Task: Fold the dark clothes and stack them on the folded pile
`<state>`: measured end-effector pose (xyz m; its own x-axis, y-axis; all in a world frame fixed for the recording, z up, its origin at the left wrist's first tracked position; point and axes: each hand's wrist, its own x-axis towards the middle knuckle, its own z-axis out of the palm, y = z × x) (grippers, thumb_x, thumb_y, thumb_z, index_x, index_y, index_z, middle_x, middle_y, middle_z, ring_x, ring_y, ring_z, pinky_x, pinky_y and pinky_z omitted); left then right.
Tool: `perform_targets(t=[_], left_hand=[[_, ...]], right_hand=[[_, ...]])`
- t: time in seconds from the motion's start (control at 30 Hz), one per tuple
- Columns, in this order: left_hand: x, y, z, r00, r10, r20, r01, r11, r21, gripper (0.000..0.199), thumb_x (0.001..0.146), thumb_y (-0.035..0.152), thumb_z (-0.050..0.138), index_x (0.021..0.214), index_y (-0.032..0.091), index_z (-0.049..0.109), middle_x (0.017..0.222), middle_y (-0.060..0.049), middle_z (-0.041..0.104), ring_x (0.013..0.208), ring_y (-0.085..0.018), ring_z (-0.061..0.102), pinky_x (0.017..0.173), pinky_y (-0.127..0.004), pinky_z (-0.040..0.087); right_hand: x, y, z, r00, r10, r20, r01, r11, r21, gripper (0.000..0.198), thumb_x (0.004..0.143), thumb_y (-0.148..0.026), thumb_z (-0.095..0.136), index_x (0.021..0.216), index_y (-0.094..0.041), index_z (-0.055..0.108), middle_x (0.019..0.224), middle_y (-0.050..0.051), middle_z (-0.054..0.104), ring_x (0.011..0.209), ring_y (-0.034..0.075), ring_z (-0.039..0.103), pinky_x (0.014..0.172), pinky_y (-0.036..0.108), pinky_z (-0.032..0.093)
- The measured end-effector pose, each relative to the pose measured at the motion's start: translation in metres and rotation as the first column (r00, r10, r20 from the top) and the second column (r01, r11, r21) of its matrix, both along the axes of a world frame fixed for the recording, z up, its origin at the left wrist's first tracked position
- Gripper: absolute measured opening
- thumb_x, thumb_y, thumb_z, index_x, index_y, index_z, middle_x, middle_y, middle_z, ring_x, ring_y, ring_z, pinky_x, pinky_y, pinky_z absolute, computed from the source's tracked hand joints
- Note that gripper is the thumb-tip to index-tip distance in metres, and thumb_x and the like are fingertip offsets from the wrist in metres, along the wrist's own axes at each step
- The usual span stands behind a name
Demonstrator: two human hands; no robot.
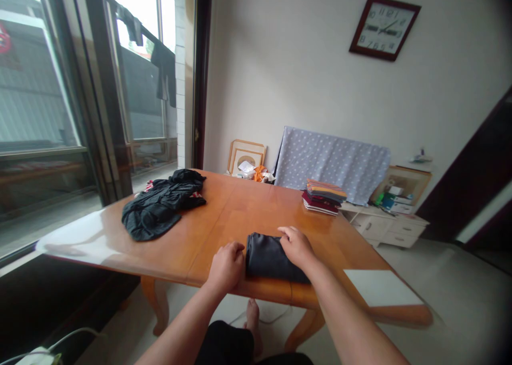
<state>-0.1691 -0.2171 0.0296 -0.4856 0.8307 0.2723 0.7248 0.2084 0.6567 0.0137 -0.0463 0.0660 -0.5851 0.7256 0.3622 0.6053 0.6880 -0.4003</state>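
A folded black garment lies as a thick, flat bundle at the near edge of the wooden table. At its left side is my left hand, with the fingers curled in; what is between them, if anything, is hidden. My right hand rests over the right end of the bundle, its fingers stretched out and apart from the thumb. Farther left on the table lies a loose heap of dark clothes with bits of red and white showing. A neat stack of folded clothes stands toward the far right edge.
A white sheet lies at the table's right corner. Behind the table are a grey-blue dotted cloth, leaning picture frames and a low white cabinet. Large windows flank the left side. A clock hangs on the wall.
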Motion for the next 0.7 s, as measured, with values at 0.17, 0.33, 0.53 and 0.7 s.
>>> perform_targets(t=[0.17, 0.33, 0.53, 0.7], left_hand=[[0.002, 0.003, 0.013, 0.997, 0.006, -0.082, -0.013, 0.997, -0.080, 0.033, 0.090, 0.025, 0.046, 0.110, 0.022, 0.073, 0.111, -0.010, 0.071, 0.105, -0.024, 0.063, 0.092, -0.033, 0.046], [-0.009, 0.007, 0.011, 1.000, -0.012, 0.004, 0.012, 0.998, -0.064, 0.037, 0.087, 0.020, 0.046, 0.110, 0.023, 0.075, 0.113, -0.009, 0.070, 0.106, -0.022, 0.063, 0.093, -0.030, 0.046], [-0.018, 0.005, 0.004, 0.994, -0.054, 0.097, 0.056, 0.998, -0.025, 0.036, 0.083, 0.018, 0.048, 0.106, 0.022, 0.075, 0.110, -0.008, 0.072, 0.107, -0.022, 0.064, 0.095, -0.030, 0.046], [-0.021, 0.011, -0.004, 0.977, -0.015, 0.212, -0.003, 0.996, 0.084, 0.037, 0.083, 0.014, 0.045, 0.106, 0.020, 0.074, 0.114, -0.008, 0.071, 0.110, -0.021, 0.063, 0.099, -0.031, 0.046]], right_hand=[[-0.047, 0.002, -0.002, 0.980, 0.133, 0.147, -0.115, 0.985, -0.125, 0.058, 0.082, -0.019, 0.051, 0.140, -0.023, 0.054, 0.141, 0.008, 0.059, 0.129, 0.023, 0.054, 0.109, 0.034, 0.039], [-0.077, 0.009, -0.004, 0.932, 0.257, 0.256, -0.199, 0.952, -0.233, 0.062, 0.073, -0.018, 0.055, 0.135, -0.021, 0.058, 0.142, 0.010, 0.057, 0.131, 0.025, 0.052, 0.109, 0.035, 0.038], [-0.082, 0.011, -0.009, 0.918, 0.368, 0.150, -0.303, 0.891, -0.337, 0.025, 0.068, -0.015, 0.054, 0.087, -0.022, 0.069, 0.097, 0.002, 0.075, 0.096, 0.020, 0.067, 0.088, 0.028, 0.049], [-0.067, 0.006, -0.014, 0.910, 0.289, -0.297, -0.390, 0.839, -0.380, 0.010, 0.074, -0.021, 0.052, 0.080, -0.022, 0.059, 0.106, 0.004, 0.073, 0.101, 0.020, 0.065, 0.094, 0.032, 0.047]])
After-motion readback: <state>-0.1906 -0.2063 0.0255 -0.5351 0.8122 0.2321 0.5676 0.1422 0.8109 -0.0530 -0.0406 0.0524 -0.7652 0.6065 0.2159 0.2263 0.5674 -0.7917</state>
